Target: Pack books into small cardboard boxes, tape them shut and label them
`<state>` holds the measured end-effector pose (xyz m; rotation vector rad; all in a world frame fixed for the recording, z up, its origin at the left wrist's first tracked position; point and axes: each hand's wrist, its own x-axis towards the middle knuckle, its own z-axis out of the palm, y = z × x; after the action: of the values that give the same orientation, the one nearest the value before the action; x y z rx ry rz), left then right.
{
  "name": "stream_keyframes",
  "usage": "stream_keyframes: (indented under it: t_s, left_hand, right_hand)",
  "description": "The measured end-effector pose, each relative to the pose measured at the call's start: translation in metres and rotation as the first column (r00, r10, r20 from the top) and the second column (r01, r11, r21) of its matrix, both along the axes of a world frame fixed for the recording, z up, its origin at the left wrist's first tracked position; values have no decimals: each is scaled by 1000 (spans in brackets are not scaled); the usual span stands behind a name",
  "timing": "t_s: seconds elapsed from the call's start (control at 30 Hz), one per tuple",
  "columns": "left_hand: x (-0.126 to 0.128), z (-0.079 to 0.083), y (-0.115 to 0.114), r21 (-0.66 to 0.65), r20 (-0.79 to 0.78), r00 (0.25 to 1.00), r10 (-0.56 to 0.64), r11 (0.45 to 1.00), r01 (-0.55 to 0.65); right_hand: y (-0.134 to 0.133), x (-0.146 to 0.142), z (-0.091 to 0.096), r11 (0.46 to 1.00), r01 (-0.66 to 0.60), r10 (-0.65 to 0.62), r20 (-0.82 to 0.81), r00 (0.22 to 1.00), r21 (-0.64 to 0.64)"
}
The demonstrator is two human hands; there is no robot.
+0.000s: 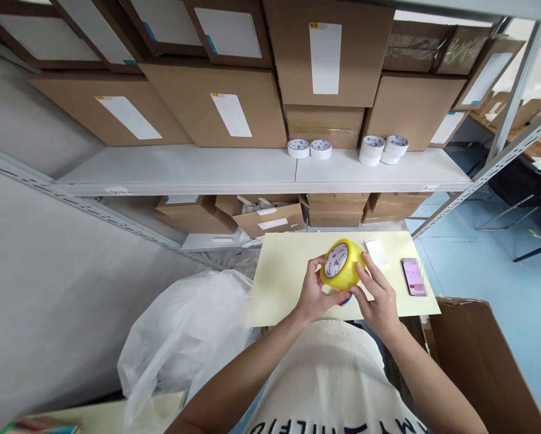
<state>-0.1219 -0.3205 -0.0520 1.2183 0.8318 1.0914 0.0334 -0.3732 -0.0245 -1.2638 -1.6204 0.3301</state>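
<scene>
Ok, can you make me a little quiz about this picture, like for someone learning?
1. True or false: the yellow tape roll lies on the shelf.
2. How many hands hold it? A) none B) one C) two
3. Fill in: on the table, right of the white card, lies a ____.
Key: 1 false. 2 C, the left hand and the right hand both grip it. 3 phone.

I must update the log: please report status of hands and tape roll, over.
Hands: left hand and right hand both grip yellow tape roll, held over pale yellow table. At right, phone and white card lie apart from hands.
</scene>
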Motion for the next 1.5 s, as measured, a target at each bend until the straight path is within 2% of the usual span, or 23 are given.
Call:
stream_keyframes:
  t_s: [0.1,0.2,0.27,0.33,0.43,0.5,0.6,0.77,0.83,0.9,0.97,1.07,1.17,1.2,1.23,1.27,1.3,1.33,1.37,1.4,1.43,1.47,1.5]
  left_hand:
    - [-6,1,-6,106,-81,996,-40,993,48]
    - [-14,1,-12,269,-275,961,-32,957,109]
    - [-20,2,-17,340,-385,923,16,932,126]
    - [-25,5,-21,377,-444,894,58,917,127]
    - [-29,12,-23,384,-447,894,36,910,155]
    - [-32,17,-23,367,-428,903,-24,909,198]
    - [-35,23,-25,313,-425,899,-102,916,252]
    - [-38,26,-27,205,-354,920,-170,945,254]
    - [-40,32,-19,179,-327,910,-256,928,325]
    - [-46,42,-4,166,-320,869,-378,880,444]
    - [-52,55,16,159,-331,803,-496,810,565]
    - [-59,73,43,167,-398,692,-602,694,700]
    - [-58,86,62,112,-465,536,-704,554,825]
    - [-56,88,66,105,-474,504,-722,522,847]
    - [-54,88,69,123,-475,509,-718,518,846]
    - [-52,85,71,168,-468,562,-682,556,814]
    - [-49,81,70,231,-446,662,-603,636,736]
    - [-45,75,67,299,-402,784,-472,742,600]
    - [-40,67,62,355,-338,892,-299,837,415]
    - [-35,59,54,391,-265,958,-108,896,209]
    - [-30,51,44,401,-206,977,48,915,40]
    - [-24,43,32,417,-165,977,132,908,-52]
    - [-18,38,20,451,-154,979,131,891,-48]
  right_hand:
    - [-4,-6,5,997,64,-64,6,998,40]
    - [-6,-6,15,994,108,-108,-41,993,17]
    - [-8,-4,23,997,68,-70,-75,995,-21]
    - [-9,-4,28,995,-44,34,-113,993,-84]
    - [-13,-6,31,958,-203,178,-135,975,-203]
    - [-14,-9,31,937,-242,214,-132,968,-252]
    - [-16,-13,30,933,-239,216,-113,970,-267]
    - [-18,-13,30,948,-176,166,-62,984,-266]
    - [-20,-8,31,945,-183,181,-33,983,-270]
    - [-20,-1,34,925,-233,249,16,968,-299]
    - [-20,5,38,897,-275,311,54,949,-345]
    - [-15,9,41,886,-243,291,66,954,-396]
    - [-8,8,37,874,-272,298,3,954,-402]
    - [-6,7,34,873,-294,306,-33,952,-389]
    - [-4,6,30,878,-302,297,-73,952,-372]
    - [-3,5,25,892,-290,266,-116,957,-347]
    - [-3,3,19,913,-252,209,-163,964,-319]
    - [-2,0,14,937,-193,133,-214,968,-290]
    - [-2,-4,8,957,-117,44,-266,963,-264]
    - [-2,-8,2,968,-34,-44,-305,951,-247]
    - [-2,-13,-3,970,47,-125,-325,937,-239]
    - [-2,-19,-8,965,116,-190,-321,928,-237]
    - [-2,-24,-12,958,164,-232,-295,927,-236]
